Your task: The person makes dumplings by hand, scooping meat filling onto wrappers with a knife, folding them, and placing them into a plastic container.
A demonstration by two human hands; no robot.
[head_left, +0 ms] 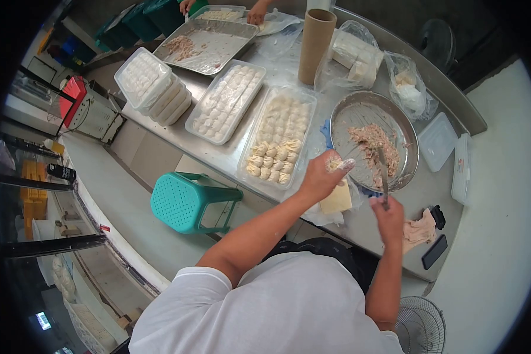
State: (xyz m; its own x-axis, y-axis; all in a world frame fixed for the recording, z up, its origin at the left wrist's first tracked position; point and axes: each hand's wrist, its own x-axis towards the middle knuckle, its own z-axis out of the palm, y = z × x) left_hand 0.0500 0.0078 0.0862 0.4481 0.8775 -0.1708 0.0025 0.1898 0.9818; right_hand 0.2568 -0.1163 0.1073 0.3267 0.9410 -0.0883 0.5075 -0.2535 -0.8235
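Near the front edge of the worktop [422,192], the left hand [320,177] closes its fingers around a filled dumpling wrapper [340,164], just beside the left rim of the round metal bowl [347,115]. The right hand [389,217] grips a thin spatula [383,172] whose tip lies in the minced filling [373,143] inside this bowl; a tray of dumplings [277,138] stands left of it.
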